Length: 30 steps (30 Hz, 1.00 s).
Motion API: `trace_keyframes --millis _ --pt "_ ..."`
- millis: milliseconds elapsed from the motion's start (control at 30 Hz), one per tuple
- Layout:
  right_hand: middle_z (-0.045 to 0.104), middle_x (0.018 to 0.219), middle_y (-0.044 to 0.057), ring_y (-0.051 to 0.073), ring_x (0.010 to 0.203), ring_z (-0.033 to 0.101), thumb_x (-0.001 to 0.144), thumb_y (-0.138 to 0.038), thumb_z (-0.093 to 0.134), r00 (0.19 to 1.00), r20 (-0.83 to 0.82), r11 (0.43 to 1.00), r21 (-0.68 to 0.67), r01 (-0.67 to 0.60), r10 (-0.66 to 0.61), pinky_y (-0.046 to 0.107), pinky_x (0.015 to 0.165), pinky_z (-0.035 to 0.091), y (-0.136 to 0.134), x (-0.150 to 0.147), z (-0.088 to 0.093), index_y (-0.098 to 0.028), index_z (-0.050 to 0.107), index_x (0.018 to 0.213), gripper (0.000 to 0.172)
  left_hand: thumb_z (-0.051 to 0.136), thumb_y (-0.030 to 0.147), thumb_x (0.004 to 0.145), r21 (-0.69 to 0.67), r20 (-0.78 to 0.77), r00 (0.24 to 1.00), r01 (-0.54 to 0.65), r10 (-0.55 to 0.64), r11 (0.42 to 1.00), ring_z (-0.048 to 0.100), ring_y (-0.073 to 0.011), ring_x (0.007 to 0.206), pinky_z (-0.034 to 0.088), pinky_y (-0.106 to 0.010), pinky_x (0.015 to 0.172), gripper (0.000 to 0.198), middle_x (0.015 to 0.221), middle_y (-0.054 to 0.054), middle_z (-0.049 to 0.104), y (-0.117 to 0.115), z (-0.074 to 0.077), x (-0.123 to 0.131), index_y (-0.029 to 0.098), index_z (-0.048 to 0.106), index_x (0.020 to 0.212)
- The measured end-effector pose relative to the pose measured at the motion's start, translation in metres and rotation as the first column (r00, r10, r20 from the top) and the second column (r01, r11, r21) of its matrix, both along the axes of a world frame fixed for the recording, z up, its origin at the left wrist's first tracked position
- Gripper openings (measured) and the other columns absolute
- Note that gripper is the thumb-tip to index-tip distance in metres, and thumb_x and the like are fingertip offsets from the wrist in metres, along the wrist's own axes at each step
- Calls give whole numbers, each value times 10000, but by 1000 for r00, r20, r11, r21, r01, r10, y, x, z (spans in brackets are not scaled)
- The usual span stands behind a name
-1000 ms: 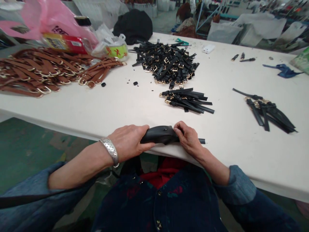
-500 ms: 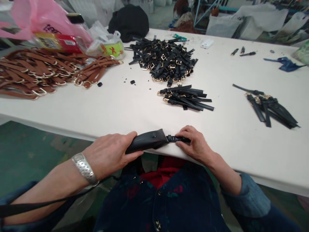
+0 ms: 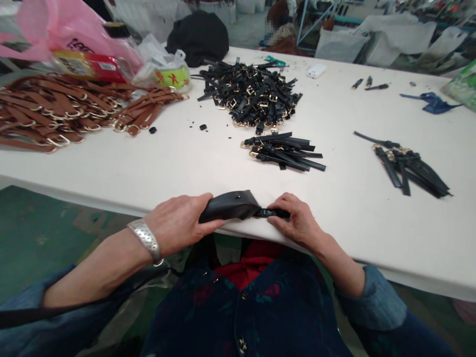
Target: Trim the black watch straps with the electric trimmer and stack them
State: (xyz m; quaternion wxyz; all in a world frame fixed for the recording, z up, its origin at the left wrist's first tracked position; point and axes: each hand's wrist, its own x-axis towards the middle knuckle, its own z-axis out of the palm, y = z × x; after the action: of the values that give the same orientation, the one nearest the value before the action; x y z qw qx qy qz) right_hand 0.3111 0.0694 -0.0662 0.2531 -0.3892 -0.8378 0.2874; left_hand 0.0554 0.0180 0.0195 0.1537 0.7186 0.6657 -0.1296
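Operator: Report on my hands first.

Inspector: Your left hand grips a black tool, thumb and fingers around its body; its exact kind I cannot tell. Your right hand pinches a short black strap at the near edge of the counter, directly in line with the tool's broad end. Whether the two touch is not clear.

Operator: How far along am I?

Inspector: In my judgement, you are partway through a batch, with one strap in work. Beyond your hands, a large black pile shows gold buckles, with a smaller black stack just on its near side. A third black group lies well to your right.

Operator: Which are finished?

Inspector: The view does not settle that; no difference between worked and unworked straps is legible. Judged by the piles, many pieces are either done or outstanding. The brown straps at far left are in neither hand.
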Motion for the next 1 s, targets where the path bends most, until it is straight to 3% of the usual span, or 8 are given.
trace_keyframes --millis 133,267,433,633,833,1000 --pt "601 851 49 189 854 544 747 -163 631 1000 -8 1000 4 5 -5 332 772 438 0 -1 -1 -197 670 889 152 396 583 790 -19 -8 1000 6 -6 1000 606 -216 594 372 -299 535 423 672 -69 653 -12 6 -5 211 556 916" --pt "597 844 44 189 849 544 745 -175 636 1000 -7 1000 0 -1 1 330 757 437 1 0 -3 -208 669 898 159 399 603 775 16 -37 999 34 -34 999 614 -229 622 373 -305 542 452 674 -74 657 -7 8 6 211 571 919" --pt "595 855 45 190 844 548 736 -191 645 1000 3 1000 25 13 -13 331 751 443 2 0 -3 -202 658 869 134 404 598 779 53 -9 999 49 -49 997 632 -220 687 396 -292 567 461 790 -96 688 10 -1 18 199 565 944" --pt "591 931 72 213 902 537 754 -200 624 999 23 993 111 34 -37 368 802 457 -4 6 -5 -203 659 967 217 360 600 797 116 -22 1000 16 -14 993 633 -226 699 394 -294 572 477 825 -111 687 13 -11 4 187 552 938" --pt "587 946 72 215 905 527 744 -178 621 998 -21 990 123 66 -64 382 814 461 -6 13 -10 -205 667 954 217 328 629 804 86 -141 990 38 -26 996 624 -258 645 365 -323 542 496 707 -100 656 -1 11 -6 203 543 939" --pt "597 926 69 211 899 532 764 -188 622 998 -5 996 73 58 -57 371 803 457 -4 13 -10 -201 677 924 169 334 604 819 54 -160 978 145 -135 988 633 -272 634 350 -327 526 448 704 -83 667 -13 21 17 225 526 960"
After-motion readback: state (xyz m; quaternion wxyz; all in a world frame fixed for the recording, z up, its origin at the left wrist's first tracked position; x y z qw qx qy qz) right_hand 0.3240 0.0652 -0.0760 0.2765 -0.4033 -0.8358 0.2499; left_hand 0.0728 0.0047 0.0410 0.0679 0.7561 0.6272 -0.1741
